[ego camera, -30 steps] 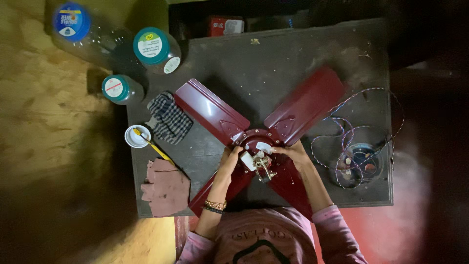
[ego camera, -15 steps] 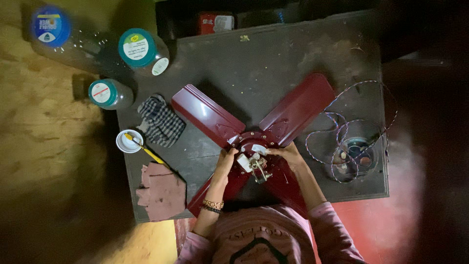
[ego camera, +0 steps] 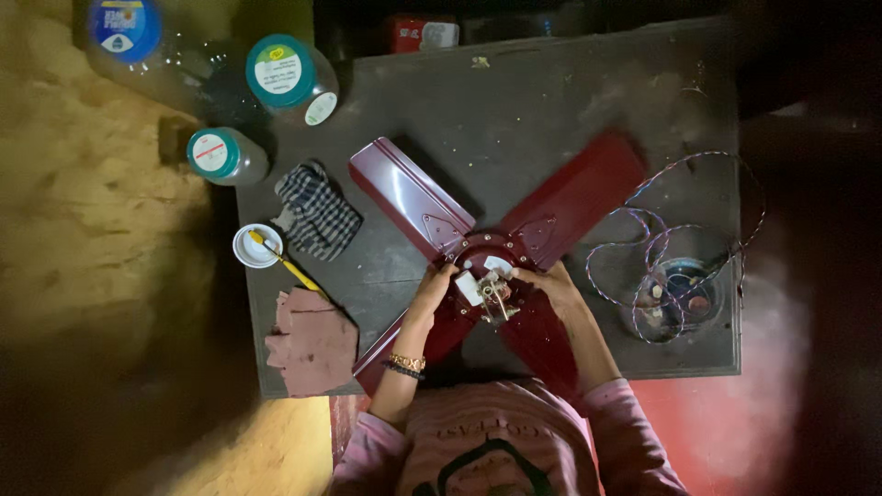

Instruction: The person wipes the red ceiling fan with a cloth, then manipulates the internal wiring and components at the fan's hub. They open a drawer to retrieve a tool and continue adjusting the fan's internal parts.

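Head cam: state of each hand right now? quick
Left hand: fingers curled on the hub of the maroon fan, gripping its left edge.
Right hand: fingers on the hub's right edge; firm grip cannot be told.

Dim all round, with one pool of light falling on the middle of the dark table (ego camera: 570, 101). A soft sheen runs along the far-left maroon fan blade (ego camera: 409, 197); its far-right partner is smeared and soft. The left floor glows a muddy yellow, out of focus. Heavy darkness swallows the right edge and far corners, and the frame's borders look blurred and stretched. The hands at the hub stay fairly sharp.
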